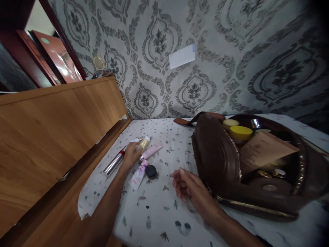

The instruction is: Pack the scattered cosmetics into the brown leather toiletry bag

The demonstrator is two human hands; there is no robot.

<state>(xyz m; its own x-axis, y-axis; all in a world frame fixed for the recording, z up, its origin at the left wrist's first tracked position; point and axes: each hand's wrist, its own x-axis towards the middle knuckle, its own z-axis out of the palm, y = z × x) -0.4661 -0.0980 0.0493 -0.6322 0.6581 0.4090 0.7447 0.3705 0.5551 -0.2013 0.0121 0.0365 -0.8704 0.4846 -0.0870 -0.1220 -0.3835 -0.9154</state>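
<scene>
My left hand is closed at the lower end of a pale yellow tube with a white cap, and its fingers hide part of it. Beside that hand lies a silver cylinder with a red band. To its right are a pink tube, a white and pink tube with a printed figure and a round black jar. My right hand is over the sheet between the jar and a brown bag, fingers loosely bent and apart, holding nothing.
The brown leather bag stands unzipped on the right, with a yellow-lidded jar, a peach packet and other small items inside. A patterned white sheet covers the surface. A wooden board rises along the left; a papered wall is behind.
</scene>
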